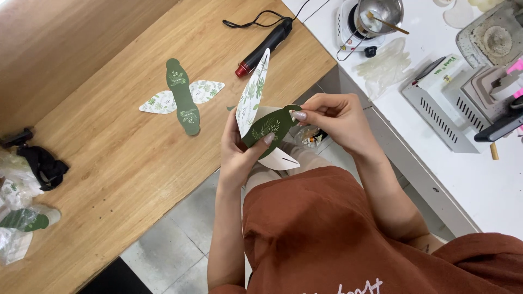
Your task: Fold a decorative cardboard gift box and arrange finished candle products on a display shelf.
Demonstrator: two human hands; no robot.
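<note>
Wooden tabletop (125, 158) carries a flat green-and-white leaf-printed card cutout (182, 97); beside its edge, left hand (239, 155) and right hand (332, 117) pinch a matching folded card cutout (267, 122) above the lap.

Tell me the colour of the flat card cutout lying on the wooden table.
Dark green strip crossed by white leaf-print wings; head view.

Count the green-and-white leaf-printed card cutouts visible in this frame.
2 clearly: one green-and-white leaf-printed card cutout lies flat on the wooden table; another is held between the left hand and right hand. More may sit in plastic bags at the left edge.
</note>
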